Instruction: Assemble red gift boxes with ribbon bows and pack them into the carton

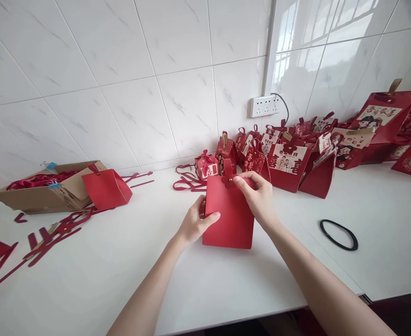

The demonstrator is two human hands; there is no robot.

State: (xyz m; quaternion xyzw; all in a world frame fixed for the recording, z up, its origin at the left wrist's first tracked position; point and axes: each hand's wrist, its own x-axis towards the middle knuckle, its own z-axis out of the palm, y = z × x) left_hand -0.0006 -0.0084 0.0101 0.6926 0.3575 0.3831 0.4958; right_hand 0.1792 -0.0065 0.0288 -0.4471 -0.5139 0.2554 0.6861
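Note:
A plain red gift box [229, 219] stands upright near the middle of the white table, with a red strap looped at its top and a small gold stud on the strap. My left hand [195, 220] grips the box's left edge, its thumb on the front face and its other fingers behind. At the top right of the box, my right hand [256, 193] pinches beside the gold stud, thumb and index finger against the strap's end. Whatever lies between those fingertips is too small to make out.
Many red gift boxes [286, 165] line the tiled wall at the right. At the left are a cardboard box [47, 198] of red ribbon, another red box [106, 189] and loose straps [63, 228]. A black ring [338, 234] lies on the table [96, 280] at the right.

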